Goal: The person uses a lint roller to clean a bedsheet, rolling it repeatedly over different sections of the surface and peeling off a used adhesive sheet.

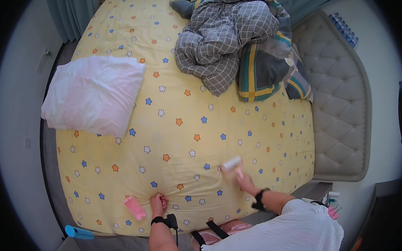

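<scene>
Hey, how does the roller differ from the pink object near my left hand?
The roller is gripped in your right hand; the pink object lies on the bed beside your left hand. The roller has a white cylinder; the pink object is mostly pink and blocky. Both show some pink.

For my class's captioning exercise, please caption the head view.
Left hand on a yellow star-patterned sheet, right hand holding a pink-handled roller.
</scene>
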Action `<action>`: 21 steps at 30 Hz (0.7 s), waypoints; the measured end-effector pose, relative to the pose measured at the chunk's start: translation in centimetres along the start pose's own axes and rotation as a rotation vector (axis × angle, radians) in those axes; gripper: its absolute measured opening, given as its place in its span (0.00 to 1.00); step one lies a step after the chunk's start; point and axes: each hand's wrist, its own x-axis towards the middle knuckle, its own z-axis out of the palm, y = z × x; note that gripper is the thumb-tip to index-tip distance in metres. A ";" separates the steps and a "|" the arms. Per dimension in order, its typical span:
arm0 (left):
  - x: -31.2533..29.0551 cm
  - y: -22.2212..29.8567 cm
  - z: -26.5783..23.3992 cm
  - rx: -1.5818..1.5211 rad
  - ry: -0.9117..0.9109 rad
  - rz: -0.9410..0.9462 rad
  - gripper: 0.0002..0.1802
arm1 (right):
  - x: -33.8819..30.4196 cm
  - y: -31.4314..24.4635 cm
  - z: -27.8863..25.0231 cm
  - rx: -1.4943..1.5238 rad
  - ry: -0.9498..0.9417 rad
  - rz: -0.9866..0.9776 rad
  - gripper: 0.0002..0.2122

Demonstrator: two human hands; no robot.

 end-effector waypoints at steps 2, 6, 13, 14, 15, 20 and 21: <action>-0.2 0.2 -0.4 -0.012 0.000 -0.009 0.18 | 10.4 -5.8 -1.9 0.027 0.035 -0.007 0.20; 0.1 0.5 0.4 -0.004 -0.023 -0.067 0.17 | 25.7 -15.1 -7.9 0.356 0.099 0.073 0.16; -0.9 -0.2 -0.2 -0.004 0.054 0.045 0.17 | 12.7 -9.3 -2.7 0.200 0.173 -0.069 0.14; -0.7 -0.6 0.6 -0.001 0.067 0.077 0.17 | 8.6 -5.9 -1.7 0.239 0.147 0.043 0.13; -1.4 -0.9 -0.6 0.019 0.129 0.130 0.17 | 4.0 -6.5 -2.6 0.260 0.119 -0.026 0.12; -0.7 -5.5 2.3 0.303 0.263 0.446 0.14 | -11.8 5.2 -3.0 0.020 -0.144 0.140 0.14; -0.9 -6.1 2.3 0.457 0.362 0.576 0.13 | -13.1 6.1 -3.5 0.027 -0.158 0.147 0.15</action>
